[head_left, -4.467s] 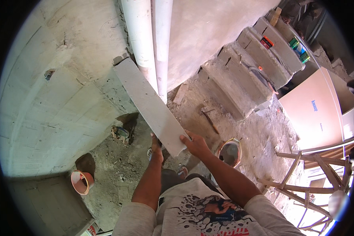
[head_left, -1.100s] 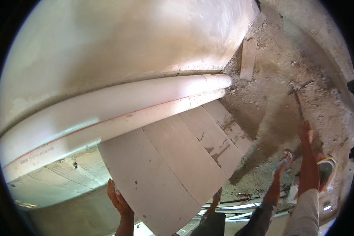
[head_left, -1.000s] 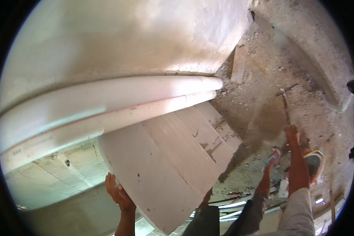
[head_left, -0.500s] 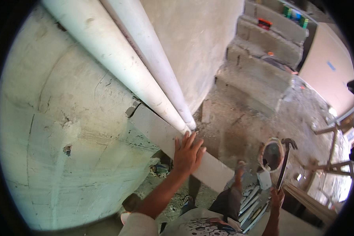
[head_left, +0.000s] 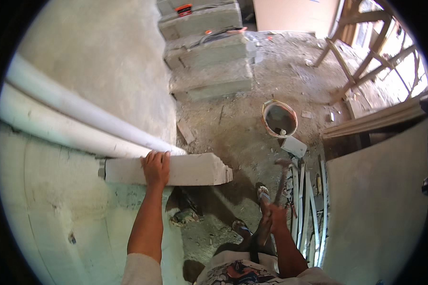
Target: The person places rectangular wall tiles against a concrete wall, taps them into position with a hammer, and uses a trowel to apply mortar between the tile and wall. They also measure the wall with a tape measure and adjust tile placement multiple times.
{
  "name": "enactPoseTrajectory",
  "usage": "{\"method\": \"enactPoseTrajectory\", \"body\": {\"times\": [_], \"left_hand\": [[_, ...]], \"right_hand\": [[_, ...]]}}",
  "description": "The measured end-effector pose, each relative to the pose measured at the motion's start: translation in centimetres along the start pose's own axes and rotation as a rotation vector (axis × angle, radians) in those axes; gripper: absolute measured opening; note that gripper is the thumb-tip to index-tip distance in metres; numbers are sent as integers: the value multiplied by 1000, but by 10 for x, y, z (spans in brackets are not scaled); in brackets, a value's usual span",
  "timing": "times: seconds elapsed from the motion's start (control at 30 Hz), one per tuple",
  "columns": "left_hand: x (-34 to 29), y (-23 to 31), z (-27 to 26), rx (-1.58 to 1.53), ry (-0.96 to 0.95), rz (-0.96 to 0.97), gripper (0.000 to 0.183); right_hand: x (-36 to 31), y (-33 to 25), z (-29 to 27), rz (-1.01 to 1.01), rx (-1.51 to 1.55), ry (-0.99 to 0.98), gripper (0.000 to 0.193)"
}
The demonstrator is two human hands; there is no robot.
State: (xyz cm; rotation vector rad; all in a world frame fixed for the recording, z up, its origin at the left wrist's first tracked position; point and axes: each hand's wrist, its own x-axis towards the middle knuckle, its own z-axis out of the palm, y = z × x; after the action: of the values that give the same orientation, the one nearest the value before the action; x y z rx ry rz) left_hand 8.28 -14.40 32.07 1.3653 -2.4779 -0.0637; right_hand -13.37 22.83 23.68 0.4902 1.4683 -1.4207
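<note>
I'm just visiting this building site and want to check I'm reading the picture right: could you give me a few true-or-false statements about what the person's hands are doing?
1. The left hand presses flat on a pale tile against the wall. True.
2. The right hand holds a paintbrush. False: it grips a hammer by its handle, head pointing away.
3. Two white pipes run just above the tile. True.
4. The bucket sits on the concrete steps. False: it stands on the dusty floor, apart from them.
</note>
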Motion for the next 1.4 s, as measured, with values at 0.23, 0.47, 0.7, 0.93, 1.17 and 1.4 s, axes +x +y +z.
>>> {"method": "enactPoseTrajectory", "body": {"times": [0.23,0.47,0.7,0.93,1.17,1.4], "left_hand": [[1,-1,-2,56,-95,-73,43],[0,-1,-3,16,-59,-43,44],[-1,0,-5,26,-69,-49,45],[0,3,-6,37,-60,-48,43],[0,1,-4,24,-39,-45,43],[1,3,-4,34,-45,-49,43]], "right_hand": [[-27,56,30,128,236,-142,19],[-13,0,-15,-257,423,109,17],[-54,40,66,-125,455,121,18],[-65,40,56,192,2,-219,15],[-41,-7,11,-212,762,155,16],[-80,44,105,354,-4,-413,19]]}}
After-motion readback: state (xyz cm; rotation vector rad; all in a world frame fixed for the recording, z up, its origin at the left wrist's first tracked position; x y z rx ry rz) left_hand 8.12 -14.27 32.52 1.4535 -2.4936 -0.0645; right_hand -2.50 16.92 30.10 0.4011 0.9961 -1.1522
